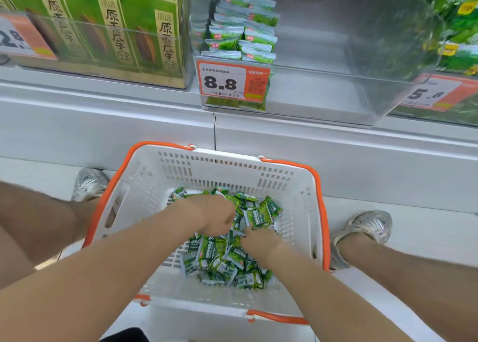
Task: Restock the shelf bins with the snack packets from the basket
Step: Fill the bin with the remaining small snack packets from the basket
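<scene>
Your left hand (213, 216) is down in the white basket (293, 186) with orange handles, fingers curled into the far side of the pile of green snack packets (222, 260); the fingertips are buried, so you cannot tell whether it grips any. Your right hand (260, 242) lies just beside it, touching the pile, fingers hidden under a tilted packet (258, 219), its grip equally unclear. The basket sits on the floor between your shoes (372, 225), close against the shelf base. Above it, the clear shelf bin (323, 96) holds two short stacks of packets (241, 35) at its left end, behind a price tag (223, 82) reading 8.8.
</scene>
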Tool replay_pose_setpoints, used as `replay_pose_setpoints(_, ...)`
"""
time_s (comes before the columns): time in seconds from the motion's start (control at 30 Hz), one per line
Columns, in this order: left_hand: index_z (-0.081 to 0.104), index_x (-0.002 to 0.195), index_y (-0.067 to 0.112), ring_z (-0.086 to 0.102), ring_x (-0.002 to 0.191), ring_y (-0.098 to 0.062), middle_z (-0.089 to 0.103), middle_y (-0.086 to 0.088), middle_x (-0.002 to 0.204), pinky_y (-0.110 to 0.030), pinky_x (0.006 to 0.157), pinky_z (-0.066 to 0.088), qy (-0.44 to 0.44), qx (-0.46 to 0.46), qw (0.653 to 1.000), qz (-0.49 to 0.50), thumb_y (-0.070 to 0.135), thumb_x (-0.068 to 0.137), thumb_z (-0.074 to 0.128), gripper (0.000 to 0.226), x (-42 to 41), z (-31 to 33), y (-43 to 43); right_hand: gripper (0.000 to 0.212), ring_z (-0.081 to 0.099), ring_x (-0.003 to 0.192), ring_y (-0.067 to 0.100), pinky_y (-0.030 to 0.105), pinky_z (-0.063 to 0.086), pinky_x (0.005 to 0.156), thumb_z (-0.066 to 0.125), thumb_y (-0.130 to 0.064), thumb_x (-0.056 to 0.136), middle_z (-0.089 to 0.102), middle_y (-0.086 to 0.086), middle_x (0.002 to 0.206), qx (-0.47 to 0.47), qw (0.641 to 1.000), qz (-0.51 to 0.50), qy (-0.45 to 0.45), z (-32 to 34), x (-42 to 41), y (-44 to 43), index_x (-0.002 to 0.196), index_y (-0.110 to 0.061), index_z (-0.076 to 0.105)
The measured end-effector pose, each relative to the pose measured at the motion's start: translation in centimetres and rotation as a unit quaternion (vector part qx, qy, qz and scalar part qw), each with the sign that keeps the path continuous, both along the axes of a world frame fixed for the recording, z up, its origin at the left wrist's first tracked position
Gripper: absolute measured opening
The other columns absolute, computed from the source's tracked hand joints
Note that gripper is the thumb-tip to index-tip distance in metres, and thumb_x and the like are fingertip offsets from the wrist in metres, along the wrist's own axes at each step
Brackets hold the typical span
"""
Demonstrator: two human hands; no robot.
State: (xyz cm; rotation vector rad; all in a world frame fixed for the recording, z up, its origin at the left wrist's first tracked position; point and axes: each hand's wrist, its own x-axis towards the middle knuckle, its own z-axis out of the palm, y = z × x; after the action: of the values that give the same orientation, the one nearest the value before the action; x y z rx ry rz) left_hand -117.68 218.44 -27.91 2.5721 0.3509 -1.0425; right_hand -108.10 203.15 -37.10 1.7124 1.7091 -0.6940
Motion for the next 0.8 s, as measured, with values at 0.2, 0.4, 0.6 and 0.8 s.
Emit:
replay_pose_setpoints(0.2,0.067,0.098,0.004,0.051,0.064,-0.024,0.064,-0.01,0.081,-0.04,0.069,0.051,-0.03,-0.026,0.999,0.036,0.025,0.105,0.045,0.031,0.3,0.8,0.3,0.032,0.065,0.104,0.034,0.042,0.051,0.072,0.071,-0.005,0.094,0.061,0.013,0.118,-0.012,1.0,-0.009,0.013,0.6,1.1,0.8,0.124,-0.005,0.059)
replay_pose_setpoints(0.4,0.07,0.105,0.006,0.053,0.077,-0.024,0.072,-0.016,0.102,-0.049,0.088,0.056,-0.056,-0.027,0.997,0.05,0.023,0.104,0.042,0.032,0.1,0.7,0.8,0.016,0.058,0.07,0.029,0.038,0.053,0.067,0.049,-0.008,0.093,0.065,0.015,0.082,0.028,0.958,-0.259,0.122,1.0,4.7,1.2,0.08,-0.007,0.058)
replay_pose_setpoints(0.6,0.051,0.144,0.016,0.069,0.11,-0.02,0.069,-0.008,0.127,-0.044,0.101,0.053,-0.132,-0.107,0.967,0.19,0.051,0.109,0.045,0.05,0.0,2.1,1.1,0.031,0.04,0.054,0.019,0.034,0.034,0.056,0.046,-0.014,0.097,0.044,0.009,0.06,0.244,0.849,-0.37,0.288,7.5,6.2,4.2,0.068,-0.005,0.052)
replay_pose_setpoints(0.8,0.061,0.113,0.005,0.075,0.067,-0.017,0.065,-0.007,0.089,-0.046,0.07,0.065,-0.343,-0.249,0.786,0.451,0.029,0.109,0.054,0.026,0.1,5.2,2.5,0.022,0.052,0.046,0.003,0.023,0.043,0.052,0.059,-0.033,0.105,0.056,-0.013,0.05,0.343,0.736,-0.401,0.424,15.3,5.3,6.4,0.093,-0.023,0.074)
